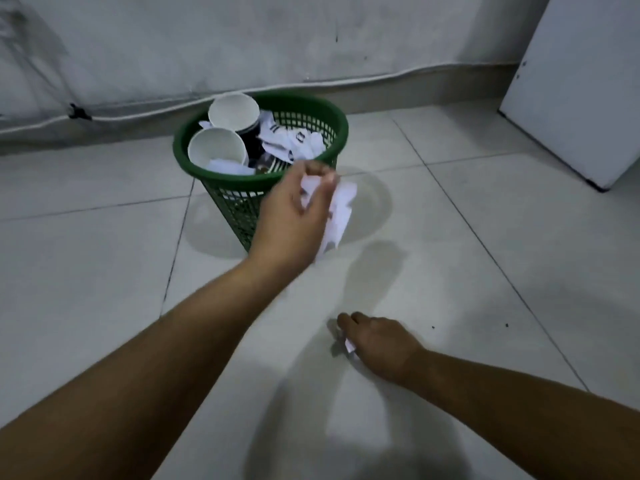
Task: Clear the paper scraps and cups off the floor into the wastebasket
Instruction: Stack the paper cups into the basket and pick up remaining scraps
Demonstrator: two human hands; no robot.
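Observation:
A green mesh wastebasket (325, 114) stands on the tiled floor near the wall. Inside it are two white paper cups (216, 150) and crumpled paper scraps (294, 140). My left hand (294, 206) hovers at the basket's near right rim and grips a crumpled white paper scrap (341, 209) that hangs below my fingers. Lower down, my right hand (379, 341) rests on the floor with its fingers curled round a small white paper scrap (349, 346), mostly hidden under the hand.
A grey wall with a white cable (207, 103) runs behind the basket. A white cabinet (575, 84) stands at the far right. Pale floor tiles (86, 271) spread around both arms, with a few dark specks (507, 325) at the right.

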